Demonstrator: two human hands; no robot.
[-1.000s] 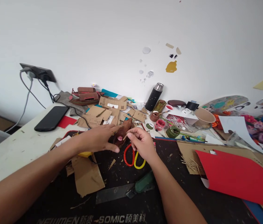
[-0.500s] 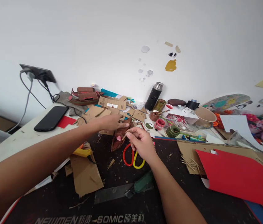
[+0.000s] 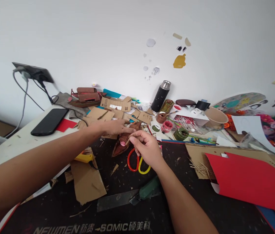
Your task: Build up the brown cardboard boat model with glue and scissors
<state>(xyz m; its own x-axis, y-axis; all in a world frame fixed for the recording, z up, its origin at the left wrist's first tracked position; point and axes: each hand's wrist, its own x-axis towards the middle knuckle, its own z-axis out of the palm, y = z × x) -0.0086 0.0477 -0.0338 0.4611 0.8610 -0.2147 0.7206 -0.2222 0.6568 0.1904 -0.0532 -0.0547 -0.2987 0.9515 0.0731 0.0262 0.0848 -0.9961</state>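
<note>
A small brown model boat [image 3: 119, 149] with a pink round piece on it lies on the black mat, partly covered by my hands. My left hand [image 3: 113, 127] reaches over its far end, fingers stretched out; whether they touch it I cannot tell. Close by, my right hand [image 3: 149, 148] pinches a thin brown strip [image 3: 127, 141] between thumb and forefinger, over the boat's right edge. Scissors [image 3: 133, 162] with red and yellow handle loops lie under my right hand, their blades hidden.
A green box cutter [image 3: 149, 188] rests on a clear ruler [image 3: 114, 200] in front. Left are a yellow glue gun [image 3: 85, 158], cardboard [image 3: 88, 183] and a phone [image 3: 49, 122]. Behind stand another model boat [image 3: 87, 97], paint jars [image 3: 167, 126] and a black flask [image 3: 161, 96]. Red paper [image 3: 249, 182] lies right.
The view has shifted slightly. My right hand still pinches the strip by the boat, and my left hand stays stretched over the far end. Little else differs.
</note>
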